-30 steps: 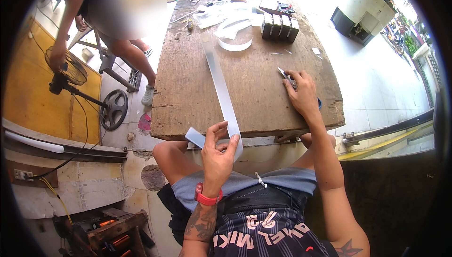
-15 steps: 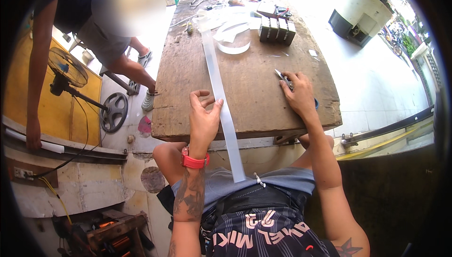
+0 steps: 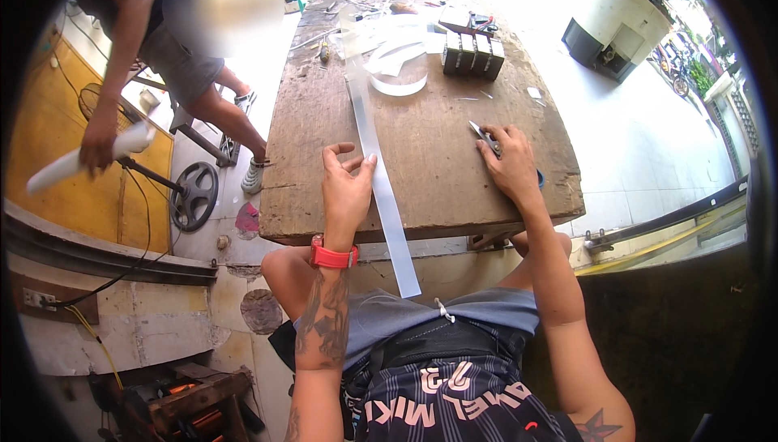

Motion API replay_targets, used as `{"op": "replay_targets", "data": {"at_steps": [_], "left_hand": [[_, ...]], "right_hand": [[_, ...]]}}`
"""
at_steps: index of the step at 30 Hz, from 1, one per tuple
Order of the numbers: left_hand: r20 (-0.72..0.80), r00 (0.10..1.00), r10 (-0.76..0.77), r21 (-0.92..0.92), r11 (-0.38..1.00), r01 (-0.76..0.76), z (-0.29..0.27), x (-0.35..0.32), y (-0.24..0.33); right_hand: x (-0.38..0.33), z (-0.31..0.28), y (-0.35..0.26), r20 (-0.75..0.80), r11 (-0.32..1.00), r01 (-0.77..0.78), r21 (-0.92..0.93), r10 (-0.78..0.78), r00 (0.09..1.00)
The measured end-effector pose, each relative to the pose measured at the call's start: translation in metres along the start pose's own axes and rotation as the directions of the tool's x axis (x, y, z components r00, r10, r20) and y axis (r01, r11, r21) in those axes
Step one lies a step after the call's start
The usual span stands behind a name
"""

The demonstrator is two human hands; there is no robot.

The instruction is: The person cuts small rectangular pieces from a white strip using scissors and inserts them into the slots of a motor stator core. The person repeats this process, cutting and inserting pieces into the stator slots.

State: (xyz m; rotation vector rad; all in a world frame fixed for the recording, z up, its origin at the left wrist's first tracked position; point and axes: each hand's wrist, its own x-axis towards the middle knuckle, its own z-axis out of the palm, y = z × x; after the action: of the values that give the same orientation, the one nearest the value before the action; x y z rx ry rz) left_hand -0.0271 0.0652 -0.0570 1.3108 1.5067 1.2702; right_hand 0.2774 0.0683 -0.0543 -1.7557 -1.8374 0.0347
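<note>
A long translucent plastic strip runs down the wooden table and hangs past its near edge above my lap. My left hand is closed at the strip's left edge, thumb on top of the strip and the other fingers curled. On the table's right side rests my right hand, wrapped round a pointed blade tool. Its light blade points forward and left; my fingers cover most of the handle. A blue ring-shaped thing shows beside my right wrist.
Curled white strips and a dark block of several joined units lie farther up the wooden table. Small tools clutter its far end. At left, another person holds a white roll near a standing fan.
My left hand and the plastic strip have slid forward, away from me. My right hand has hardly moved. The other person has lifted the white roll.
</note>
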Motion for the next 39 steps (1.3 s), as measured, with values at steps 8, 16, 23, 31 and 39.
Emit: {"op": "replay_targets", "data": {"at_steps": [8,16,23,31,39], "left_hand": [[-0.026,0.998,0.05,-0.015,0.999,-0.051,0.0,0.024,-0.002],[-0.055,0.992,0.116,0.017,0.993,-0.115,0.007,0.036,0.006],[-0.025,0.997,0.074,-0.093,0.993,-0.076,0.014,0.043,-0.004],[0.161,0.722,0.673,0.536,0.555,-0.637,-0.025,-0.019,0.045],[0.697,0.669,0.259,0.391,0.645,-0.657,-0.061,-0.065,0.062]], "right_hand": [[0.0,-0.001,-0.003,-0.05,0.999,0.022,0.036,-0.021,0.999],[0.002,-0.007,-0.012,-0.153,0.992,0.126,-0.026,-0.128,0.98],[-0.03,0.005,-0.096,0.072,0.862,0.03,0.507,-0.077,0.994],[-0.029,-0.003,-0.127,0.52,0.724,-0.214,0.656,-0.227,0.824],[-0.015,-0.112,-0.102,0.189,0.784,0.616,0.078,-0.618,0.763]]}}
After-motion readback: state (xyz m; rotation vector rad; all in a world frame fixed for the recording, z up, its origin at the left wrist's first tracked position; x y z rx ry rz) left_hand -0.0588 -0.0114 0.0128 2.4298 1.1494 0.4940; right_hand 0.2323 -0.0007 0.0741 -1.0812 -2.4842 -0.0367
